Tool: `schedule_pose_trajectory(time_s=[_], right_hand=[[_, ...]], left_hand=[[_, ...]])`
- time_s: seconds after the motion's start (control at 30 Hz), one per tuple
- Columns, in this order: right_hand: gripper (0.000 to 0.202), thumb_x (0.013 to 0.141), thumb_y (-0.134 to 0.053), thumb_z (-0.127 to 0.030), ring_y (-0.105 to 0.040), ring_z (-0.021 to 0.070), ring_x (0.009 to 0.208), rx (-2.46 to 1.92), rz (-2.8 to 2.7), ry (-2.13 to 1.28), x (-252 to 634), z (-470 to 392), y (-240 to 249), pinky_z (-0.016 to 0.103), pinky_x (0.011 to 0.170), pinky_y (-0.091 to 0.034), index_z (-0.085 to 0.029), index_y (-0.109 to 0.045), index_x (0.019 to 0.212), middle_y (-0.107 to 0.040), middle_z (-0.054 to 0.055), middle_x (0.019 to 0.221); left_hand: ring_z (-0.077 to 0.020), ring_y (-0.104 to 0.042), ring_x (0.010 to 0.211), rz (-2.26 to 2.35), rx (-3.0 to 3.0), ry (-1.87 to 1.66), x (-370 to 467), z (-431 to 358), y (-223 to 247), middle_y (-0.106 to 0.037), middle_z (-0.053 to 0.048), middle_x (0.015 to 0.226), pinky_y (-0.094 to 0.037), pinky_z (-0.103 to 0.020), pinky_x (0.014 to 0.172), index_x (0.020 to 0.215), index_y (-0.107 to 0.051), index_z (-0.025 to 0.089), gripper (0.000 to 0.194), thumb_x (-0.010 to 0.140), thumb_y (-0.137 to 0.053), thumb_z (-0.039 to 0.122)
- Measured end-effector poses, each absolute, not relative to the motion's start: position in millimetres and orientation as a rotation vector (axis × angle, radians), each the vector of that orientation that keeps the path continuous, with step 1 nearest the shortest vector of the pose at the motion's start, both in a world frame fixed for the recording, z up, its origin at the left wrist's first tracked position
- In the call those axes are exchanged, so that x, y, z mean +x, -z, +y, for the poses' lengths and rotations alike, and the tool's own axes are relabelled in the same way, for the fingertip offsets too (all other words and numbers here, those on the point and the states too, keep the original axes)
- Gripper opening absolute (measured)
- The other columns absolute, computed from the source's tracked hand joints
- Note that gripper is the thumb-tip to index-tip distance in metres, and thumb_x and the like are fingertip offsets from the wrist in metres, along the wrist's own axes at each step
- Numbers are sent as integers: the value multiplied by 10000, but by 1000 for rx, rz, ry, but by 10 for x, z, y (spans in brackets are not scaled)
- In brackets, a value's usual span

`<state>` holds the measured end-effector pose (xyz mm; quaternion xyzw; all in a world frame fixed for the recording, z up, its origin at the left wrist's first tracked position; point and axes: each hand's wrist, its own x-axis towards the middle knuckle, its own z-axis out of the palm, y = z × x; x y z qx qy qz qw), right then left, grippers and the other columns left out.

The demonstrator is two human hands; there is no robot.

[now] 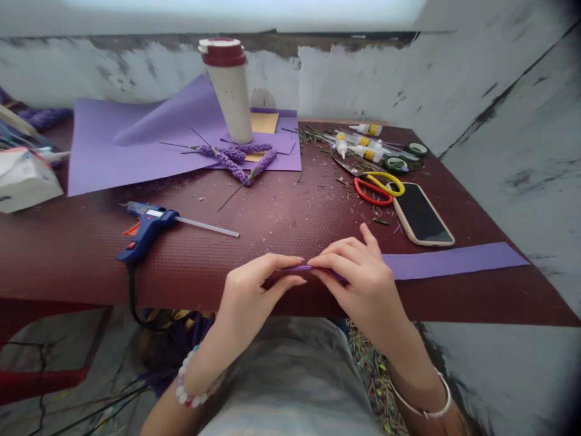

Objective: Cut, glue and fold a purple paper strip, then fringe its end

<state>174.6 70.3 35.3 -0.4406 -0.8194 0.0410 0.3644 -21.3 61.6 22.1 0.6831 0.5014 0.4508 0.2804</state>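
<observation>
Both hands meet near the front edge of the table, pinching a purple paper strip [454,261] between them. My left hand [256,284] grips the strip's narrow end between thumb and forefinger. My right hand [358,272] pinches it just beside, with one finger raised. From under the right hand the strip runs flat to the right across the table. The part between the fingertips appears edge-on as a thin line; whether it is folded or rolled I cannot tell.
A blue glue gun [147,227] with a glue stick lies left. Purple flower stems [245,160] rest on purple paper [104,163] by a lidded cup [231,91]. Scissors [379,186], a phone [422,213], small glue bottles [368,152] and green tape [396,164] lie right.
</observation>
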Motion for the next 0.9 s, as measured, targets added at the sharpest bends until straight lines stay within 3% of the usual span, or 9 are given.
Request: schedule_pose_trajectory(time_s=[0.27, 0.5, 0.7, 0.9], right_hand=[[114, 973, -646, -174, -679, 179, 862, -1149, -2120, -131, 1731, 679, -346, 591, 1229, -255, -242, -688, 892, -742, -14, 843], [227, 917, -659, -108, -703, 226, 988, -1162, -2231, -153, 1791, 693, -362, 634, 1227, -265, -203, -679, 1122, -766, 46, 1034], [90, 970, -681, -235, -697, 218, 917, -1161, -2250, -85, 1840, 743, -352, 604, 1209, -310, -194, -686, 1050, -759, 43, 963], [63, 1005, -637, -222, -685, 188, 855, -1139, -2229, -61, 1843, 753, -343, 546, 1216, -286, -203, -675, 958, -750, 12, 897]], left_hand=[[-162, -788, 767, 1279, 2020, -1292, -182, 603, -211, -842, 15, 935, -619, -231, 799, 983, -832, 264, 132, 904, -765, 182], [-152, -780, 737, 1376, 2017, -1299, -202, 614, -188, -840, 38, 899, -596, -214, 764, 949, -826, 261, 124, 891, -774, 164], [-159, -770, 680, 1422, 1974, -1213, -227, 642, -179, -837, 51, 856, -588, -216, 708, 916, -829, 284, 99, 887, -780, 204], [-142, -756, 647, 1433, 1970, -1223, -239, 651, -182, -832, 61, 824, -583, -196, 691, 892, -826, 266, 96, 867, -795, 179]])
